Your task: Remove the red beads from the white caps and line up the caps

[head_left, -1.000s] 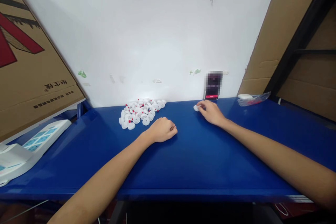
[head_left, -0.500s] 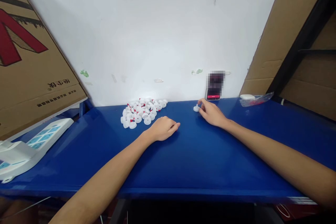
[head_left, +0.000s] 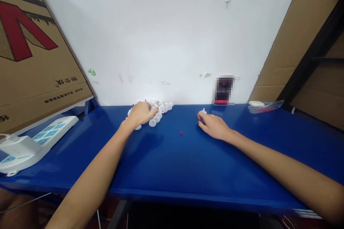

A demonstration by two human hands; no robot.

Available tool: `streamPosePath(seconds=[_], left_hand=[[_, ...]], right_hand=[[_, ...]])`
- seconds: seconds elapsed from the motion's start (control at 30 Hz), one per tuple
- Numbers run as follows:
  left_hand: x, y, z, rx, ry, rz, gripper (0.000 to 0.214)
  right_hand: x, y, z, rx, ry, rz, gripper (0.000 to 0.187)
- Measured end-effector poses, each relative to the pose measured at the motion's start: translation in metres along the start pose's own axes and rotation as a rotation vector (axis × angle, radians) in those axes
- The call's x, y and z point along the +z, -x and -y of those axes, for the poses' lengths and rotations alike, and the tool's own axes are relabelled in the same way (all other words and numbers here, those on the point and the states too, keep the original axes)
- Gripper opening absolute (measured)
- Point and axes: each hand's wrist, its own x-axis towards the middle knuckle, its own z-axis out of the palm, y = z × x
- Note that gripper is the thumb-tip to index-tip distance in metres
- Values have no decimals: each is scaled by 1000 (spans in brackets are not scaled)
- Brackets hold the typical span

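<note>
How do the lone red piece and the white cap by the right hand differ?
The red piece is tiny; the white cap is larger, with an upright spout. The red piece lies uncovered; the right hand partly hides the white cap. Both are right of the cap pile.

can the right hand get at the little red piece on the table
Probably yes: the little red piece lies on the blue tabletop to the left of the right hand, with nothing seen between them.
</note>
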Motion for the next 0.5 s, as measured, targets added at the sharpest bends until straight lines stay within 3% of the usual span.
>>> streamPosePath(seconds=[0.17, 0.33, 0.5], left_hand=[[-12, 0, 5, -26, -118, 138, 47], [-7, 5, -2, -48, -224, 437, 42], [7, 10, -10, 72, -327, 433, 25]], right_hand=[[-3, 1, 3, -10, 31, -3, 8], [-5, 0, 5, -29, 47, 9, 11], [-6, 0, 3, -19, 39, 30, 12]])
